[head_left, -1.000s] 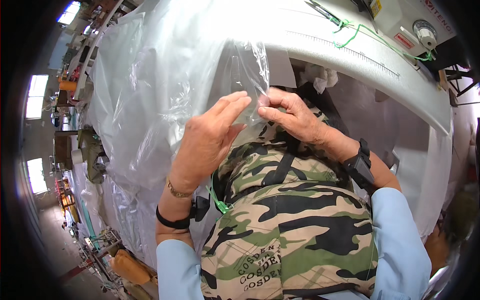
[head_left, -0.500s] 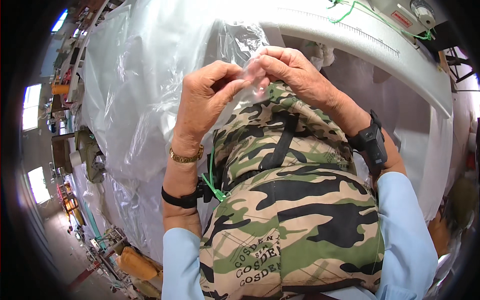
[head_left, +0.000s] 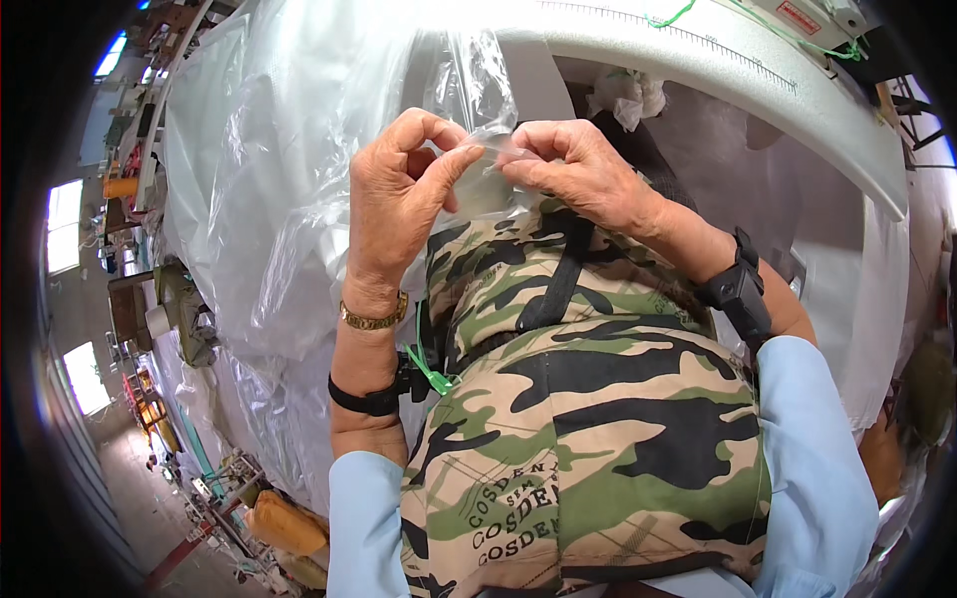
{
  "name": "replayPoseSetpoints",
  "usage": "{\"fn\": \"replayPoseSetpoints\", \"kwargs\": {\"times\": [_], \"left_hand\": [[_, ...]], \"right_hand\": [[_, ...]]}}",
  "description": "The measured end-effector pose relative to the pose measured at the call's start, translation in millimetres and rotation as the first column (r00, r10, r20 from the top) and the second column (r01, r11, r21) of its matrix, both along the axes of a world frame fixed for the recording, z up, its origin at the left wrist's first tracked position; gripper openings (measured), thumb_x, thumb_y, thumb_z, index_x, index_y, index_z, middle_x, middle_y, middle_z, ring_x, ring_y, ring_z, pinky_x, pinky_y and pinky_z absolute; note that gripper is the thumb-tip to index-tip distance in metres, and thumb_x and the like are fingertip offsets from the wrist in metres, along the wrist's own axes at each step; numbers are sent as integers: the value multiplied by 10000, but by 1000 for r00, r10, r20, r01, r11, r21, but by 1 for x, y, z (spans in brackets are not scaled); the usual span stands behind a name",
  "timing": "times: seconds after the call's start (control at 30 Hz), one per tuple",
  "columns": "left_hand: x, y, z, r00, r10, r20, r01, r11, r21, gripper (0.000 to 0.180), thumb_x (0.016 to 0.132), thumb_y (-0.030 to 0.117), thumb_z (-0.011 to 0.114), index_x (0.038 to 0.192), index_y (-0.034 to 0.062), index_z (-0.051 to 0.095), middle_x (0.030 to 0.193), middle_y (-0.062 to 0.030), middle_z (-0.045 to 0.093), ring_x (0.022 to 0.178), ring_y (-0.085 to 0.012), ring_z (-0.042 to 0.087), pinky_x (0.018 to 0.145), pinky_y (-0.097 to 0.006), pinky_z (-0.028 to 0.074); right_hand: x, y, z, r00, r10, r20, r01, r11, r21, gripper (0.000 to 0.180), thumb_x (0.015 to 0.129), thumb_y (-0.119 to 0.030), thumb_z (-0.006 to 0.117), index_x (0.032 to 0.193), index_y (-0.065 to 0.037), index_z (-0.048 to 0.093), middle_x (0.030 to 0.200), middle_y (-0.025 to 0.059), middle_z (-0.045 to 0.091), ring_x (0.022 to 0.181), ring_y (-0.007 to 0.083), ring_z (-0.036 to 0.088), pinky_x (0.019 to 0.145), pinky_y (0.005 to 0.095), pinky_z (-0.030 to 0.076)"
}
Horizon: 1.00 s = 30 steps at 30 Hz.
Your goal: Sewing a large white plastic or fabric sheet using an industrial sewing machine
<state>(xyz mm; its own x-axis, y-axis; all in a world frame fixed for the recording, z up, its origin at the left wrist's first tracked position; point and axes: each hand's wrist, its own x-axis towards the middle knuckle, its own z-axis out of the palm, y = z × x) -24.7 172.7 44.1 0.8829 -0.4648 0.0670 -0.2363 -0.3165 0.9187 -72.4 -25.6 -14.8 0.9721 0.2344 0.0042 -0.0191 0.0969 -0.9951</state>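
A clear plastic sheet point(head_left: 465, 85) stretches between my two hands, its edge drawn taut from one to the other. My left hand point(head_left: 404, 184) pinches it between thumb and forefinger. On the other side, my right hand point(head_left: 578, 169) grips the same plastic with thumb and bent fingers. Both hands hover just above the camouflage apron point(head_left: 638, 379) on my lap. The lower part of the film hangs between the hands, close to the apron. Whether the film is one layer or a bag, I cannot tell.
A big heap of translucent plastic sheeting point(head_left: 269, 149) covers the left side. Ahead and to the right curves a white table edge point(head_left: 688, 50) with a printed ruler scale. Part of a machine point(head_left: 832, 15) with green thread stands at the far right. Crumpled white material point(head_left: 628, 97) lies below the table edge.
My hands have drawn slightly apart, the left moving up and left, the right shifting down. The plastic between them is now pulled straighter.
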Motion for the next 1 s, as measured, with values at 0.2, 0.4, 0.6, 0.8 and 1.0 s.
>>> {"fn": "replayPoseSetpoints", "kwargs": {"times": [0.2, 0.4, 0.6, 0.8, 1.0], "left_hand": [[-1, -3, -5, 992, -24, 120, 27, 999, -25, 135, 870, 1, 705, 1002, 4, 683, 829, -22, 614, 666, -62, 577, 574, -195, 467], [-3, 2, -15, 940, -96, 327, 100, 995, 4, 141, 914, -21, 656, 1049, 4, 689, 973, -47, 619, 741, -70, 609, 555, -174, 453], [-19, -6, -39, 983, 24, 183, 21, 971, -239, 101, 912, -76, 612, 994, -19, 621, 1130, -125, 657, 823, -108, 641, 713, -222, 527], [-16, -8, -54, 902, 18, 431, 14, 997, -71, 97, 918, -54, 611, 999, -1, 614, 1207, -145, 641, 1041, -202, 635, 880, -297, 517], [-12, -10, -67, 859, 59, 509, 13, 991, -137, 141, 876, -69, 642, 1000, -6, 619, 1218, -179, 640, 1100, -290, 637, 920, -357, 532]], "right_hand": [[7, 1, -11, 950, -104, 293, 193, 936, -294, 138, 941, -114, 612, 969, 15, 653, 822, 37, 598, 790, 98, 538, 730, 246, 441], [29, -4, -18, 733, -77, 675, 471, 775, -422, 106, 855, -123, 670, 928, -48, 657, 830, 98, 657, 780, 295, 638, 723, 387, 471], [61, -10, -17, 553, -53, 832, 632, 678, -376, 148, 848, -133, 683, 974, -66, 643, 885, 86, 644, 813, 296, 637, 742, 397, 483], [50, -10, -12, 682, -354, 640, 622, 741, -252, 154, 916, -170, 621, 978, -38, 669, 900, 132, 683, 787, 294, 666, 689, 368, 523], [16, -28, -72, 793, -525, 310, 609, 659, -442, 376, 887, -288, 676, 1146, -18, 637, 1063, 181, 677, 968, 346, 646, 851, 419, 508]]}}
